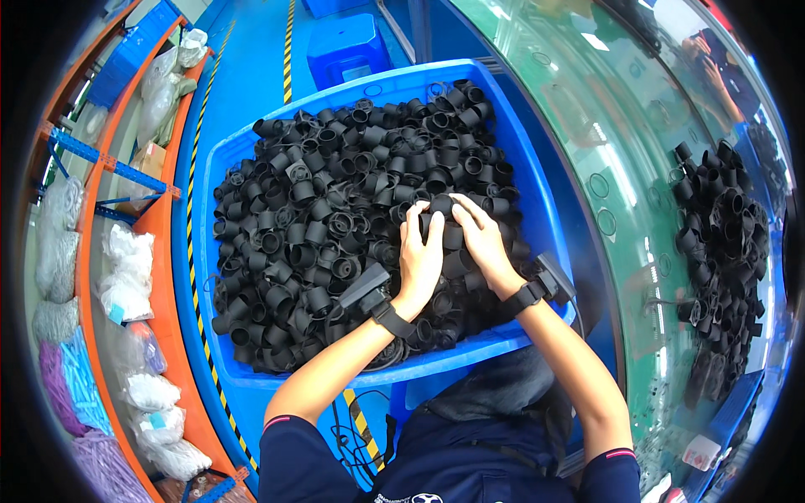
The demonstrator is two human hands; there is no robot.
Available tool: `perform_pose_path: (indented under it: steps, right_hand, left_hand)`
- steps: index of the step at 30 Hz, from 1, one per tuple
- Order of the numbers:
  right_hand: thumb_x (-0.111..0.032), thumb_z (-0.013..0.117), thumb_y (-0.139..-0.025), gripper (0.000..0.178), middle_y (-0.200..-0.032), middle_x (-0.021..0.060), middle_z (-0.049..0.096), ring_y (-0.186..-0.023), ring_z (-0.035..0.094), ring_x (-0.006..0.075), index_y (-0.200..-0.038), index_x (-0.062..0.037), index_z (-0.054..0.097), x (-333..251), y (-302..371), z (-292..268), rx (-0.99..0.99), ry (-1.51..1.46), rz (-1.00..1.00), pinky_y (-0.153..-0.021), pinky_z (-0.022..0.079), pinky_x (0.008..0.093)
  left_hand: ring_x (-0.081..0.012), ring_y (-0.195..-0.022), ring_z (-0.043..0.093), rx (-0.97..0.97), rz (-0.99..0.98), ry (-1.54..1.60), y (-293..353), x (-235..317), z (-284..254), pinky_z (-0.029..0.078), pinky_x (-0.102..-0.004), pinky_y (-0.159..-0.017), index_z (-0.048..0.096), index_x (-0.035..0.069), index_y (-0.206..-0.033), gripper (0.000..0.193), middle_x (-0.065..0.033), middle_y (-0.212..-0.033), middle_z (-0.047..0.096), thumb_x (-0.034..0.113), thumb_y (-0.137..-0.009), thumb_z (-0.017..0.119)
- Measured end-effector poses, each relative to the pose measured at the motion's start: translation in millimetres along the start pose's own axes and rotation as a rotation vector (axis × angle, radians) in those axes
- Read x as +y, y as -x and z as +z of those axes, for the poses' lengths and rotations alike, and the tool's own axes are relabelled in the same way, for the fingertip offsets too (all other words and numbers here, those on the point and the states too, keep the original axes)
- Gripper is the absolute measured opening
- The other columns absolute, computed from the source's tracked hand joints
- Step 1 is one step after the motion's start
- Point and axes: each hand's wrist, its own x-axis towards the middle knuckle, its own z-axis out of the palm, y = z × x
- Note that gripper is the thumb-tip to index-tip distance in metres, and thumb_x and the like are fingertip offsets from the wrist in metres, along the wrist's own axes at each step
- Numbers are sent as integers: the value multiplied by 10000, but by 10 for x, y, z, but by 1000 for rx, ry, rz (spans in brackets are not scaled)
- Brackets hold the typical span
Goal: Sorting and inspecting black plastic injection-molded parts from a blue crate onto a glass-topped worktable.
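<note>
A big blue plastic tub (549, 218) stands before me, heaped with short black plastic tube pieces (310, 201), some with thin rings on them. Over the right part of the heap, my left hand (422, 260) and my right hand (486, 243) come together. Their fingertips close around one black tube piece (441, 204) from both sides. Part of this piece is hidden behind the fingers. Each wrist wears a black strap with a dark box-shaped device.
On the right runs a green-topped table (579, 109) with thin black rings and a pile of black pieces (725, 243). Orange shelving (172, 335) with plastic bags lines the left. Beyond the tub stands a blue stool (345, 46). Another person (725, 71) is at the far right.
</note>
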Motion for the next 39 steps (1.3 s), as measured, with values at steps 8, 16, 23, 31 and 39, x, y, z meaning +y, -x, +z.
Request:
perform_pose_path:
  steps: [8,16,23,31,39]
  right_hand:
    - [-205,579,-877,305,-1086,131,604,-1019,551,215,-1148,-67,600,-680,34,-38,91,-80,-184,-907,408,306]
    - [-208,558,-888,308,-1075,107,620,-987,563,163,-1146,-45,596,-1211,205,-166,164,-147,-189,-874,424,278]
    - [-217,544,-899,315,-1033,78,623,-955,553,132,-1128,-6,590,-1723,360,-304,207,-205,-326,-852,423,257]
    - [-242,564,-876,362,-1073,85,620,-965,558,139,-1147,-4,590,-2283,649,-711,299,-214,-466,-857,426,256]
    - [-242,581,-866,364,-1092,60,606,-1004,539,129,-1153,-19,587,-2554,967,-1281,386,-201,-690,-890,399,239]
  left_hand:
    - [-343,-1005,517,37,248,-38,-117,733,-121,417,-393,-868,456,86,-1203,332,-204,-1081,500,265,-927,500]
    - [-385,-947,551,-7,305,-78,-136,1228,-117,453,-419,-807,465,104,-1184,347,-227,-1041,513,317,-914,506]
    - [-380,-942,557,22,401,-53,-53,1835,-129,452,-419,-815,488,103,-1159,348,-215,-1032,531,335,-902,523]
    - [-400,-904,573,84,625,32,179,2495,92,476,-432,-764,496,80,-1125,369,-219,-996,529,354,-882,541]
    - [-362,-955,575,1,668,163,458,3015,507,450,-392,-836,535,66,-1114,405,-229,-1014,561,390,-871,552]
